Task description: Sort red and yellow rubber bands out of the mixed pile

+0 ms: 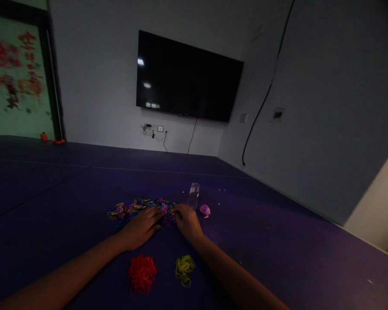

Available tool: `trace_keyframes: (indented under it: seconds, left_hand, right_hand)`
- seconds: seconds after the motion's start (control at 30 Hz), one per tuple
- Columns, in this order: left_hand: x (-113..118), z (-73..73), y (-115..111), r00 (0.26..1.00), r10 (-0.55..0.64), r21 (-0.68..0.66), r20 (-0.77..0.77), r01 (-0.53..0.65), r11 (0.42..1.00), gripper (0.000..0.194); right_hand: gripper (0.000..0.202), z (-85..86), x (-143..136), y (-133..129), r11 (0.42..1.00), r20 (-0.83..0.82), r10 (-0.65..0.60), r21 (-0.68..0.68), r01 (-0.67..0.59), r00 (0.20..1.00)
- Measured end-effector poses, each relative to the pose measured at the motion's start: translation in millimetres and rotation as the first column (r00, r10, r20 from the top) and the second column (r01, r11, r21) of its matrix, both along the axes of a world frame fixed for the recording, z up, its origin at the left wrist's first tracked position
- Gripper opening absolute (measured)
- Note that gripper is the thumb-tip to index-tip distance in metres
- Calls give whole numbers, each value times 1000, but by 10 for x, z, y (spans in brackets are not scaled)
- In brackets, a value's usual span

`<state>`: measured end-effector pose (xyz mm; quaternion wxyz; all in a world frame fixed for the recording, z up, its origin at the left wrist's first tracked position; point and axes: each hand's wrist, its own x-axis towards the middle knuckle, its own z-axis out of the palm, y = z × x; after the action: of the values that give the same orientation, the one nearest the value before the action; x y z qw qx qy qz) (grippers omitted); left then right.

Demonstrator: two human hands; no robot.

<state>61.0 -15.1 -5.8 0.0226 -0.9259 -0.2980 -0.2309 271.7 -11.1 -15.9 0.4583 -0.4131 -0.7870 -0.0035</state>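
A loose heap of multicoloured bands (119, 211) lies on the dark purple surface. My left hand (141, 228) rests over the heap's near side, fingers stretched out. At the heap's right end is my right hand (186, 219), its fingers bent together at the bands; what they hold, if anything, is too small to tell. Nearer to me, between my forearms, lie a pile of red bands (141, 274) and a smaller pile of yellow-green bands (184, 269). Just beyond my right hand stands a clear bottle (193, 194), with a small pink cup-like object (205, 210) to its right.
The purple floor (68, 189) reaches to the walls. A large black screen (187, 77) hangs on the far wall above sockets and cables. A dark cable (261, 103) runs down the right wall. Small white scraps lie right of the bottle.
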Motion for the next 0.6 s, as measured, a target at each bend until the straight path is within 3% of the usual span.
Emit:
trace_keyframes:
  seconds: [0.13, 0.4, 0.6]
  left_hand:
    - [-9, -25, 8, 1000, -10, 30, 16, 10, 999, 41]
    - [11, 6, -21, 1000, -6, 45, -2, 6, 999, 42]
    - [6, 20, -33, 996, -87, 68, -1, 87, 994, 48]
  right_hand:
    - [23, -11, -2, 4, 1000, 9, -2, -6, 2, 1000]
    - [36, 8, -17, -10, 987, 66, 146, 62, -150, 987]
    - [40, 1, -22, -17, 978, 78, 202, 33, -205, 976]
